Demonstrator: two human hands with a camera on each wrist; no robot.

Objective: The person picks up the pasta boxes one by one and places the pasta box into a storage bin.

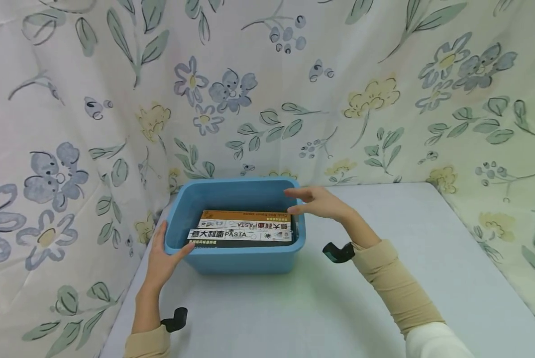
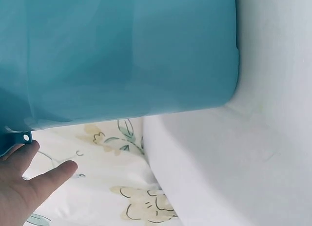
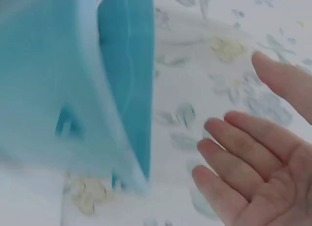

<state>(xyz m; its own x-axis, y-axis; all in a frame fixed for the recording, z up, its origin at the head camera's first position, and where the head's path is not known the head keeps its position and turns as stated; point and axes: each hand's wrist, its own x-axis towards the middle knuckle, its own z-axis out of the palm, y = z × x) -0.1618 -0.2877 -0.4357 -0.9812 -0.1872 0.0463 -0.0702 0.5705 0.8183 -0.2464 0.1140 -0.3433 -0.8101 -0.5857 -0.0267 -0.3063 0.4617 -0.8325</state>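
Observation:
A blue plastic bin [image 1: 245, 261] stands on the white table. Inside it lie two pasta boxes, a black-and-white one [image 1: 240, 236] in front and an orange-and-white one [image 1: 245, 216] behind, both lettered PASTA. My left hand [image 1: 160, 261] is at the bin's left side, its thumb reaching across the front left corner of the rim; in the left wrist view, the fingers [image 2: 56, 179] are extended beside a small tab with a hole. Over the bin's right rim, my right hand [image 1: 321, 203] is raised with its fingers spread. The right wrist view shows its palm [image 3: 273, 197] apart from the bin, holding nothing.
A floral curtain [image 1: 267, 99] hangs behind the table and along its sides. The white tabletop [image 1: 406, 223] extends to the right of the bin and in front of it. Each wrist carries a small black camera mount [image 1: 339, 252].

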